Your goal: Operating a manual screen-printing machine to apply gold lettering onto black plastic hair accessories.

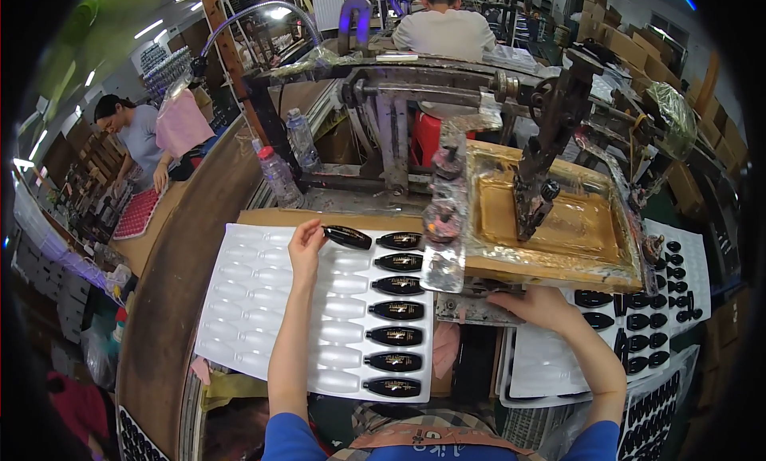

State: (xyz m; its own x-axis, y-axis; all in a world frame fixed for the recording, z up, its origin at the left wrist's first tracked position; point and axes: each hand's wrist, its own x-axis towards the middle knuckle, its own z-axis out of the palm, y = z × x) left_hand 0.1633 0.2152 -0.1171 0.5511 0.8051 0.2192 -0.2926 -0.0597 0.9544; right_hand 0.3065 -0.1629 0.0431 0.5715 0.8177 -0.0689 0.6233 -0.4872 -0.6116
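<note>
My left hand (pixel 305 250) pinches a glossy black oval piece with gold print (pixel 347 236) at the upper part of a white moulded tray (pixel 259 301). A column of similar black pieces (pixel 397 309) fills the tray's right side; its other hollows show bare plastic. My right hand (pixel 531 308) is curled at a stained metal jig plate (pixel 471 308), just below a yellowish screen-printing frame (pixel 558 265); what its fingers hold is hidden. A dark metal arm (pixel 542 142) rises over the frame.
Plastic bottles (pixel 275 174) stand behind the tray. More trays of black pieces (pixel 648 325) lie at right. A curved wooden bench edge (pixel 155 317) runs along the left. One co-worker (pixel 136 134) bends over a red sheet at left; another (pixel 443 26) sits with back turned beyond the machine.
</note>
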